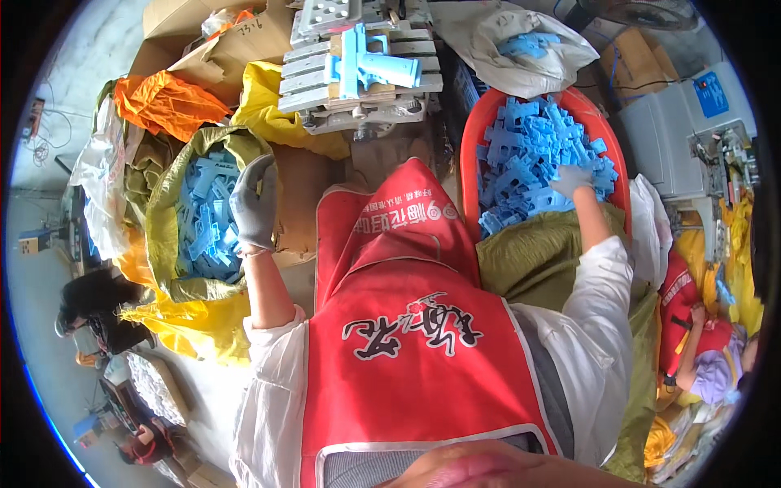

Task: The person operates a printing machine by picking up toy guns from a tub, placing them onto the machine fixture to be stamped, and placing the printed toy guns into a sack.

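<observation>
My left hand (256, 203), in a grey glove, is raised beside the rim of an olive sack (160, 220); its fingers are stretched and loosely curved, with nothing seen in them. Inside that sack lie many light-blue plastic toy pistol pieces (210, 199). My right hand (573, 180), also gloved, reaches into a heap of similar blue toy pistol pieces (521, 154) in a red tub (476, 118). Its fingertips are lost among the pieces, so their grip is hidden. Ahead, a single blue toy pistol (358, 67) lies on a block on the grey slatted work stand (307, 84).
A white sack (561, 69) with more blue pieces stands behind the tub. Olive cloth (529, 256) drapes over the tub's near edge. Orange (167, 102) and yellow sacks (272, 106) and a cardboard box (163, 37) stand far left. Another person (708, 350) sits at the right.
</observation>
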Demonstrator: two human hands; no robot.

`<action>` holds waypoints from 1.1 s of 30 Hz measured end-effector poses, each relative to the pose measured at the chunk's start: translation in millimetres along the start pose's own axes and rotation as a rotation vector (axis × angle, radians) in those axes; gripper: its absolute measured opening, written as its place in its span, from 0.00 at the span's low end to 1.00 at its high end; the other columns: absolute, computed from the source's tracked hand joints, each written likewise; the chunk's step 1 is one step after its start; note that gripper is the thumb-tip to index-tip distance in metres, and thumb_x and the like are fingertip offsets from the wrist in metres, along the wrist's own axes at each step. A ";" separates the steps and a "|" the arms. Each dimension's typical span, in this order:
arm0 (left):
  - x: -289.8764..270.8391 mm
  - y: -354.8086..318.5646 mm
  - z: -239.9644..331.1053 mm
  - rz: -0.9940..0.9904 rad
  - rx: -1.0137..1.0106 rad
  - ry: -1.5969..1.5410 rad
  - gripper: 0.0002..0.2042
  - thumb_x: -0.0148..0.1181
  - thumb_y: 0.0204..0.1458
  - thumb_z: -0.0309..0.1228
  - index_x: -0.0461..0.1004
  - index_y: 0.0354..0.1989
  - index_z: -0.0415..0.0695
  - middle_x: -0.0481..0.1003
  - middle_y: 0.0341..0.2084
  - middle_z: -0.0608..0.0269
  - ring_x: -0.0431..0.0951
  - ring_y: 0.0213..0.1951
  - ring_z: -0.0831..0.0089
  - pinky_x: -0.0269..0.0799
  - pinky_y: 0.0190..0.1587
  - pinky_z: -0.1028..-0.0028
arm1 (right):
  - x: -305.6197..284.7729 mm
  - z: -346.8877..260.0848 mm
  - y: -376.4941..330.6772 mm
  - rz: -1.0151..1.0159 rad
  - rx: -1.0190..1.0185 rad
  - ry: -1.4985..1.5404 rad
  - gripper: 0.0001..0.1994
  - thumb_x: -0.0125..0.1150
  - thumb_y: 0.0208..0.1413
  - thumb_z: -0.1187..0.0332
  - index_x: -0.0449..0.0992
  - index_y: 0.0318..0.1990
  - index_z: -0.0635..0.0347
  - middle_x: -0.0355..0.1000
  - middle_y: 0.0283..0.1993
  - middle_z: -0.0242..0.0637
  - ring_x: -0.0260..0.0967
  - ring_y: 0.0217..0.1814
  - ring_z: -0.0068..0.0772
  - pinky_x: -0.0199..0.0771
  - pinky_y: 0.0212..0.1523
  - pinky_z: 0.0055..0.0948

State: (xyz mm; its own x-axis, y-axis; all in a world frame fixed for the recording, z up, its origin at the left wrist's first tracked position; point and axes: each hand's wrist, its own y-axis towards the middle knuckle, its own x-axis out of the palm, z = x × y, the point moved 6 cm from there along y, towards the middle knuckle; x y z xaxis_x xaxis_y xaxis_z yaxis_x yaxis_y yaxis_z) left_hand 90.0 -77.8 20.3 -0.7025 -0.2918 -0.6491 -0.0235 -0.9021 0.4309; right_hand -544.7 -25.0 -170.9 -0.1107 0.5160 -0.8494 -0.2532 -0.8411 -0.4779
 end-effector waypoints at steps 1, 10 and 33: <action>-0.1 1.2 -0.6 0.001 0.006 -0.017 0.10 0.55 0.54 0.27 0.77 0.43 0.40 0.78 0.38 0.56 0.79 0.40 0.68 0.72 0.45 0.73 | 3.1 8.9 -4.2 0.069 -0.012 -0.009 0.21 0.57 0.48 0.50 0.75 0.46 0.48 0.75 0.44 0.45 0.72 0.48 0.47 0.71 0.48 0.44; 0.8 26.3 17.5 0.036 0.084 -0.121 0.09 0.55 0.53 0.26 0.77 0.41 0.39 0.78 0.37 0.55 0.79 0.40 0.65 0.71 0.46 0.72 | -29.5 32.1 -58.1 0.524 0.014 0.638 0.11 0.53 0.55 0.61 0.74 0.41 0.54 0.76 0.38 0.44 0.74 0.39 0.48 0.70 0.38 0.42; 55.2 117.7 52.1 -0.216 0.223 -0.443 0.12 0.60 0.50 0.21 0.72 0.44 0.37 0.75 0.43 0.61 0.76 0.42 0.76 0.74 0.41 0.77 | -194.7 -127.2 -121.9 0.656 -0.720 2.034 0.18 0.52 0.59 0.71 0.66 0.58 0.62 0.64 0.59 0.37 0.63 0.59 0.28 0.67 0.51 0.28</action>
State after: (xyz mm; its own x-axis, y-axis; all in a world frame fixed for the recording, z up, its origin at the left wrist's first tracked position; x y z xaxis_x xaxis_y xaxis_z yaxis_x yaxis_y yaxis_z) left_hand 11.3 -183.5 67.8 -0.8965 0.0981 -0.4321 -0.3170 -0.8233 0.4708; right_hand -370.1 -43.6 24.3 0.9307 -0.1729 0.3224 -0.2733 -0.9144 0.2986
